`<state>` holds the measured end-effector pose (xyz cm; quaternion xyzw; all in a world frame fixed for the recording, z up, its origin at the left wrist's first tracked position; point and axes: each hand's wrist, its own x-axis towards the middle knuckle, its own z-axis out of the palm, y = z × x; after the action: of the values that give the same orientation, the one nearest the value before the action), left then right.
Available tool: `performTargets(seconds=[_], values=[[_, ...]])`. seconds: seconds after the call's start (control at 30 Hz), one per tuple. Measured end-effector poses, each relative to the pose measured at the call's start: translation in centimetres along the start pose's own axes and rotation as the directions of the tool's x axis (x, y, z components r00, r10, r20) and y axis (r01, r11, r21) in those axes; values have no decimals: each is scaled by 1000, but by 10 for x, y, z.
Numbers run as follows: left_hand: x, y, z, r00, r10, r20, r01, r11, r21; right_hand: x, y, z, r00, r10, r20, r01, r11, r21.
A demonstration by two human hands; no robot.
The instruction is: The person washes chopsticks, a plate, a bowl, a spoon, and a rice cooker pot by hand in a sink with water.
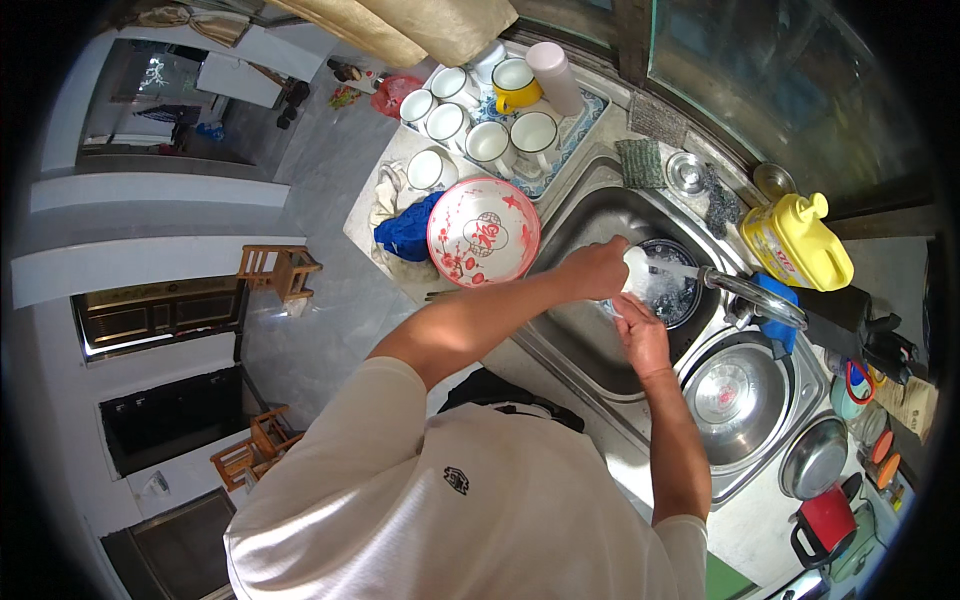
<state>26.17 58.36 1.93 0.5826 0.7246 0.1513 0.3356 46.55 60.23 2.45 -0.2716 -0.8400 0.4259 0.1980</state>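
Observation:
Water runs from the curved metal faucet [750,289] onto a white cup or bowl [637,268] held over the left sink basin [574,341]. My left hand [598,268] grips this white vessel from its left side. My right hand [643,334] has its fingers at the vessel's lower edge. Behind and below it, a round dark pan or basin [684,307] sits in the sink with splashing water in it. Spray and my fingers hide part of the vessel, so its exact shape is unclear.
Several white mugs [487,142], a yellow mug [517,84] and a pink bottle [555,75] crowd a patterned tray [581,142]. Left of the sink lies a red-rimmed basin [484,232]. A yellow detergent jug [795,244] stands behind the faucet. A metal bowl [739,401] fills the right basin.

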Motion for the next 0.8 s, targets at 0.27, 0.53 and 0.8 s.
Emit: performTargets(seconds=[0.27,0.53,0.8], values=[[-14,69,-31,930,-367,25,359,893,-272,15,2,-4,984,179,-27,-176,980,93],[1,34,-36,973,-159,167,165,986,-23,1,7,-9,998,28,-48,-24,997,78],[-4,56,-8,948,-306,-88,257,899,-355,13,-3,-12,983,165,-75,-162,986,43]])
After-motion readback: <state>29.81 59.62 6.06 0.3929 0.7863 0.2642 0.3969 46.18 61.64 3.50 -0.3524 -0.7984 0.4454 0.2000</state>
